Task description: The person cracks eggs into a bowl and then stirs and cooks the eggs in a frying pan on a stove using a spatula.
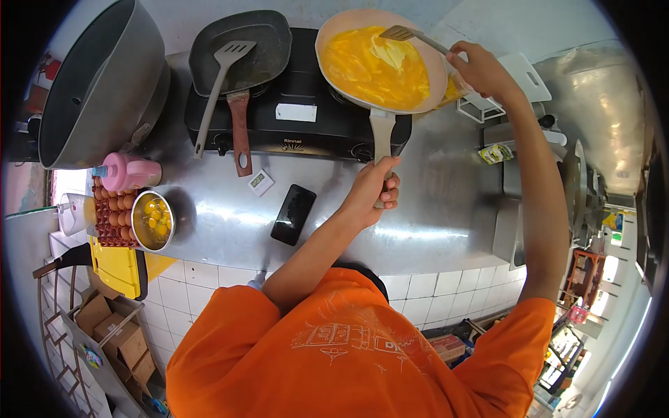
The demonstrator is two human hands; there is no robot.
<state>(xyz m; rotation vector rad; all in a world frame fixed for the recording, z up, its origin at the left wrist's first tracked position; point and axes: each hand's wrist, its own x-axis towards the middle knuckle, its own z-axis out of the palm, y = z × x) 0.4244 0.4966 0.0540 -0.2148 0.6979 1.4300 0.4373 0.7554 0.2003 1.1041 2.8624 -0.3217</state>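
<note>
My left hand [373, 189] is wrapped round the pale handle of a frying pan [439, 76], which sits on the right burner of a black gas stove [279, 129]. Yellow egg [369, 70], partly set and still runny, covers the pan's bottom. In my right hand [482, 68] is a slotted spatula [401, 33], its head over the egg at the pan's far side. A dark square pan [240, 70] with a brown handle occupies the left burner, and a grey slotted turner [223, 76] rests across it.
On the steel counter [418, 216] are a black phone [293, 214], a small white timer [260, 182], a metal bowl of cracked eggs [153, 220], a tray of eggs [115, 212] and a pink jug [131, 173]. A large grey pot [97, 90] stands left, a white rack [481, 108] right.
</note>
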